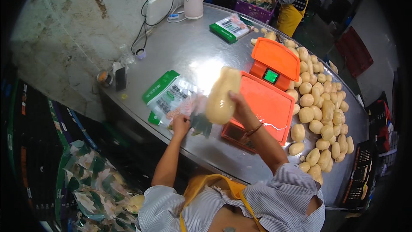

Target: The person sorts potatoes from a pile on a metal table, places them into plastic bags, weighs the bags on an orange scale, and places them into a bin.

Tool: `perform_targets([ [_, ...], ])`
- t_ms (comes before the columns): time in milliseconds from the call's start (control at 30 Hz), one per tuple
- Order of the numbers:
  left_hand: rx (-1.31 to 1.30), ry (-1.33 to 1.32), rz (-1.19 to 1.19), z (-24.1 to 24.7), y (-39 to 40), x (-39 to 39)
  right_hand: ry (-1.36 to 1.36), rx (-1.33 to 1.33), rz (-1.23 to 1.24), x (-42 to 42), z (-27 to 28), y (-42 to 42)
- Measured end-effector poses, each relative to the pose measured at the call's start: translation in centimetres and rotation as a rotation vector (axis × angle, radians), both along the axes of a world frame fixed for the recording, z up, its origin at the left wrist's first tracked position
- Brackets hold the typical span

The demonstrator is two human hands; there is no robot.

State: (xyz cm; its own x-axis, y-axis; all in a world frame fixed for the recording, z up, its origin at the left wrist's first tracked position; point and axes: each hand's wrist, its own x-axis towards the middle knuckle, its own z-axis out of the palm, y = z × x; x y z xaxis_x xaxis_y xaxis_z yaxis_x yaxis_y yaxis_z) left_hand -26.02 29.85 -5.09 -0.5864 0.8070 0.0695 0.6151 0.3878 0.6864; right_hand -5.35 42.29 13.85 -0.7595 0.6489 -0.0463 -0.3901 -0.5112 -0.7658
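My right hand (pixel 240 105) grips a pale yellow peeled potato (pixel 222 98), long and blurred by motion; whether it is one piece or two pressed together I cannot tell. It is held above the table, beside the left edge of an orange weighing scale (pixel 268 106). My left hand (pixel 181 124) pinches the near part of a printed plastic bag (pixel 175 98), green and clear with writing on it. More green-edged bags lie under that one. On the scale, a small green display (pixel 271 76) is lit, and the orange pan has a wet patch.
Many peeled potatoes (pixel 322 109) cover the steel table's (pixel 151 51) right side. A bag stack (pixel 230 27), kettle (pixel 193 3), phone (pixel 121 79) and jar (pixel 105 78) stand or lie farther off. Filled bags (pixel 96 183) are at lower left. A person (pixel 293 6) works beyond beside a purple crate (pixel 254 11).
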Motion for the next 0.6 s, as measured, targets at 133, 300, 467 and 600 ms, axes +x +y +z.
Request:
perform_targets([
  [133, 0.083, 0.338, 0.012, 1.5, -0.1, 2.9, 0.005, 0.085, -0.074, -3.9, -2.2, -2.7],
  [300, 0.167, 0.128, 0.052, 1.6, 0.0, 1.8, 0.002, 0.097, -0.217, -7.1, -4.2, -4.9],
  [467, 0.397, -0.186, 0.057, 5.3, 0.6, -0.2, 0.012, 0.053, -0.377, -10.6, -7.7, -5.2],
  [600, 0.402, -0.229, 0.138, 6.2, 0.8, -1.1, -0.060, 0.064, -0.510, -12.0, -6.7, -4.2],
])
